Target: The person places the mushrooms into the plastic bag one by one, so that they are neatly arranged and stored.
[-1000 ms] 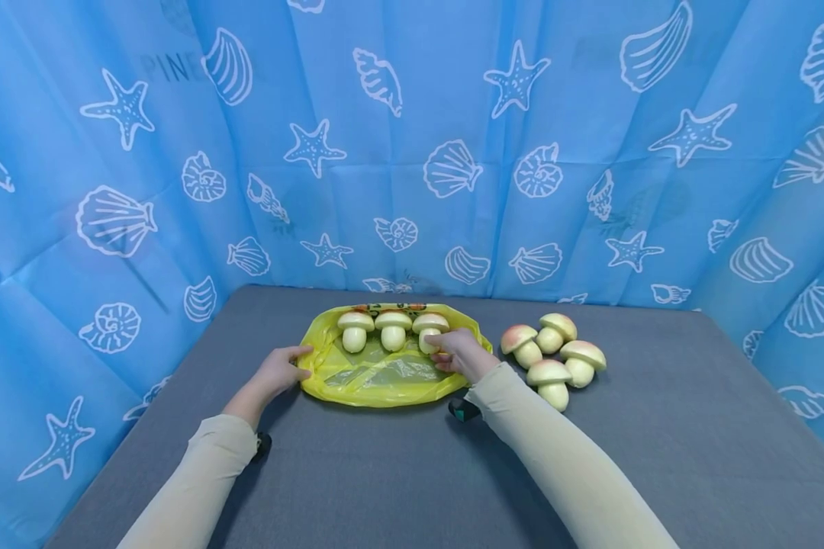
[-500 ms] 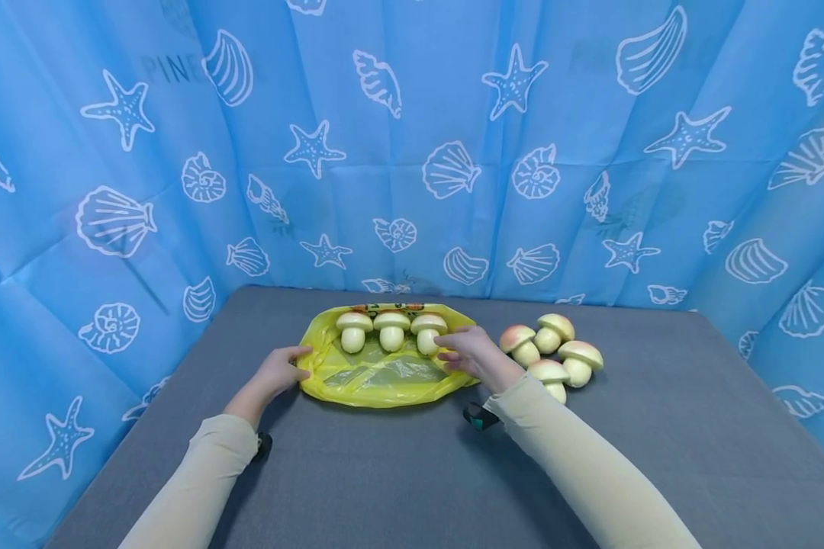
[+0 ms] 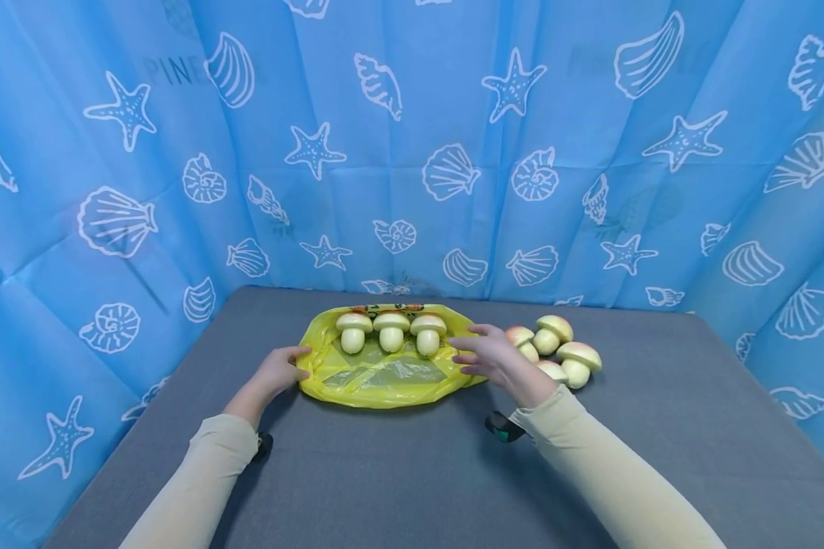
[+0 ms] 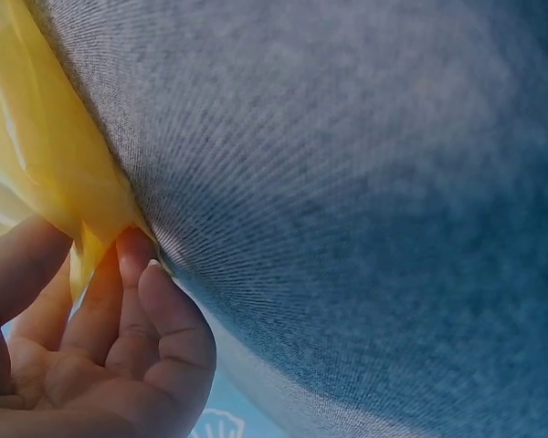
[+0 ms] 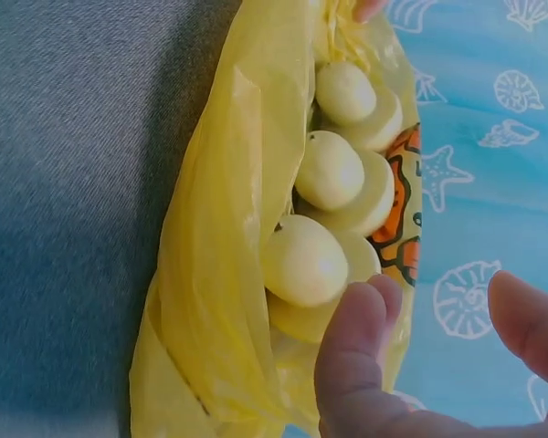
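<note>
Could tumble mushrooms (image 3: 391,340) by tugging bag (image 3: 371,395);
pinching its edge with left hand (image 3: 273,374); holding right hand (image 3: 500,358) spread, empty.

Your head view is bright and even, with soft shadows on the dark grey woven tabletop (image 3: 384,473) beside your long cream fabric sleeves (image 3: 192,473). Glints streak the thin yellow plastic bag (image 3: 384,393) between your left hand (image 3: 275,374) and right hand (image 3: 497,356). Your left wrist view is dimmer; away from your pinch, the weave blurs and darkens. Your right wrist view looks hazy, with shadow along the bag.
</note>
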The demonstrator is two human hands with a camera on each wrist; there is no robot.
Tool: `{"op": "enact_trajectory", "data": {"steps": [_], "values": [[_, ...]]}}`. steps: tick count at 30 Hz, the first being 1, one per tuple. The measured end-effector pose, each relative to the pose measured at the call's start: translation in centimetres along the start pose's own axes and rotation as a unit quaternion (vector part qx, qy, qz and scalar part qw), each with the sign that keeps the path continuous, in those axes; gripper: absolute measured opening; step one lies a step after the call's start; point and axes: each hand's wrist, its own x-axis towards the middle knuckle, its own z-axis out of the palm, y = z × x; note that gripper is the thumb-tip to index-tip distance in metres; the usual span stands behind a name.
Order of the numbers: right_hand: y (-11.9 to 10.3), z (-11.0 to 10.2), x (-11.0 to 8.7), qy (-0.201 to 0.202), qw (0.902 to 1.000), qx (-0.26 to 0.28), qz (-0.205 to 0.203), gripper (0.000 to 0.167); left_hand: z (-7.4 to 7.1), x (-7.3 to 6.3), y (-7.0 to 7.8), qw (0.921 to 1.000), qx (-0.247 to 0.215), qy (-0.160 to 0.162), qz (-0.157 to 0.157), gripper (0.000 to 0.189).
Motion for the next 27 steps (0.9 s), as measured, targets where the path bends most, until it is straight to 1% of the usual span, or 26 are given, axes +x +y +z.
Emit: {"op": "enact_trajectory", "data": {"steps": [5, 12, 18, 27], "values": [[-0.2, -0.9, -1.0, -0.004, 0.9999, -0.014, -0.008, 0.070, 0.0, 0.0, 0.1, 0.9999, -0.008, -0.004, -0.011, 0.052], [-0.5, -2.1, -2.4, -0.006, 0.9997, -0.024, -0.003, 0.070, -0.2, 0.0, 0.1, 0.9999, -0.004, -0.010, -0.011, 0.053], [-0.7, -3.2, -3.1, 0.001, 0.9992, -0.038, -0.010, 0.071, -0.2, 0.0, 0.3, 0.9999, 0.006, -0.004, -0.009, 0.053], [-0.6, -4.8, -3.6, 0.011, 0.9989, -0.042, -0.016, 0.073, 0.0, 0.1, 0.3, 0.9998, 0.009, -0.005, -0.017, 0.053]]}}
